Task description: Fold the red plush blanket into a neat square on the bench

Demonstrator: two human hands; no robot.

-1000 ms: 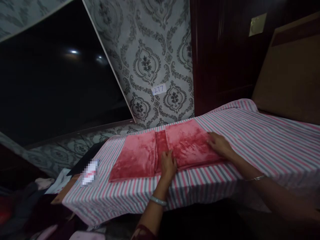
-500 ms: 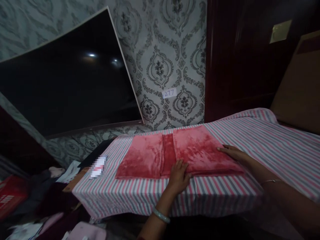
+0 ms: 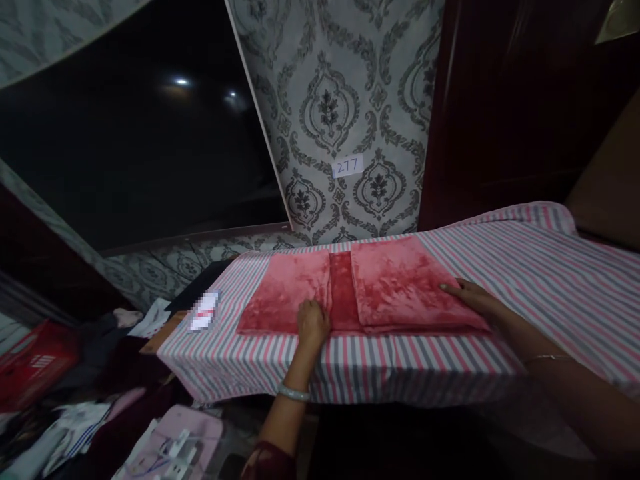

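A pink-red plush cloth lies folded on a striped sheet, its two side panels turned inward with a darker strip showing between them. My left hand is closed at the near edge of the left panel, beside the dark strip, with its fingers curled onto the fabric. At the cloth's right edge is my right hand, thumb on top of the plush and the other fingers partly hidden along the side; it grips that edge.
The pink, grey and white striped sheet covers the table. A blurred white item lies on its left. Behind hang a large dark screen and a paper marked 277. A red box and clutter sit lower left.
My left hand has moved left from the dark strip and right panel onto the left panel, its spread fingers now curled. My right hand stays at the right edge. The camera view has shifted slightly.
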